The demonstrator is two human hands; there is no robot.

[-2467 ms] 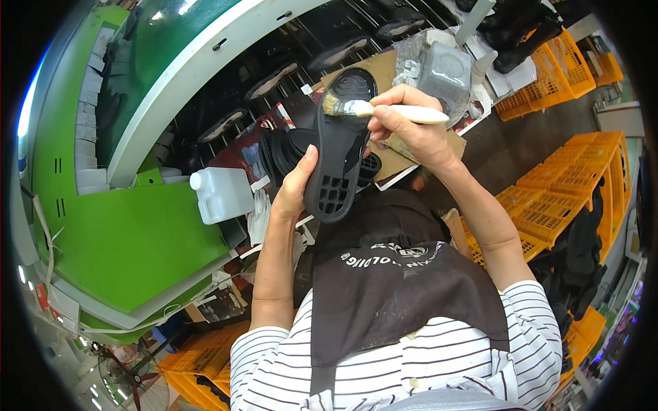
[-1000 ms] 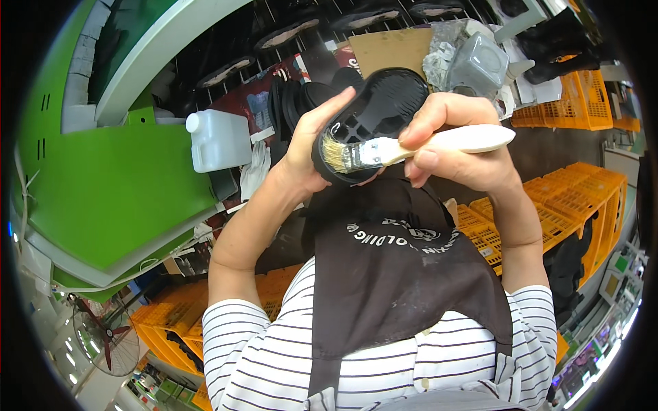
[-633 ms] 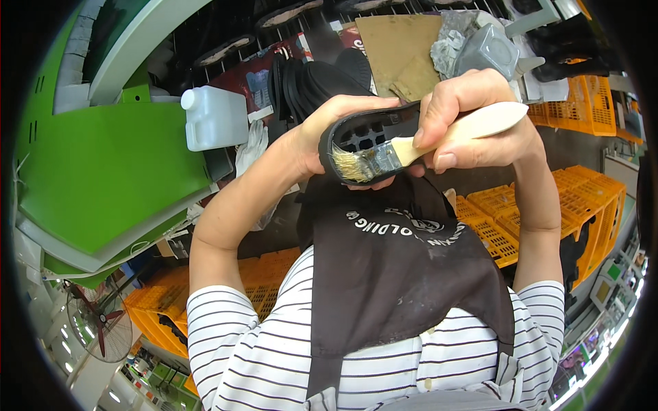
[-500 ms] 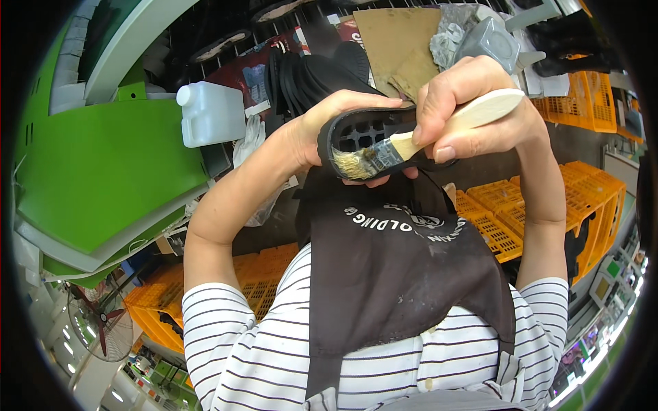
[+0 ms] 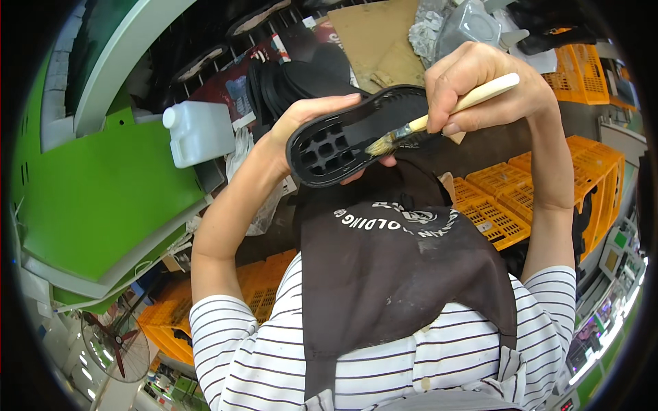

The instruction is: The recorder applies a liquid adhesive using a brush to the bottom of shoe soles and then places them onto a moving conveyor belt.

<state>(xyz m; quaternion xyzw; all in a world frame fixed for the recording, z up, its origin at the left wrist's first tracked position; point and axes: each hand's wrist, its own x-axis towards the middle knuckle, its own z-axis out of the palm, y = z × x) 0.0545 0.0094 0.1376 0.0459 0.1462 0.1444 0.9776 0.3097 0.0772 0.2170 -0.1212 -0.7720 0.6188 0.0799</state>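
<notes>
A black shoe sole (image 5: 373, 122) lies tilted in my left hand (image 5: 299, 122), its hollow inner face up. My left thumb presses along the far rim, and the fingertips show under the near edge. Between the thumb and fingers of my right hand (image 5: 490, 92) is a paintbrush (image 5: 473, 101) with a pale handle. Its bristles touch the inner face near the sole's near rim, just right of the grid of square hollows at the heel. Part of the sole's right end is hidden behind my right hand. Beyond it, more black soles (image 5: 301, 82) lie stacked.
A white plastic jug (image 5: 202, 133) stands at the left by a green panel (image 5: 103, 205). Brown cardboard (image 5: 377, 44) and a clear bottle (image 5: 473, 27) with crumpled plastic lie at the far side. Orange crates (image 5: 504, 198) stand at the right, with others behind my left arm.
The brush has moved from the sole's heel end along the near rim towards its middle. The sole has shifted left and turned, showing more of its inner face.
</notes>
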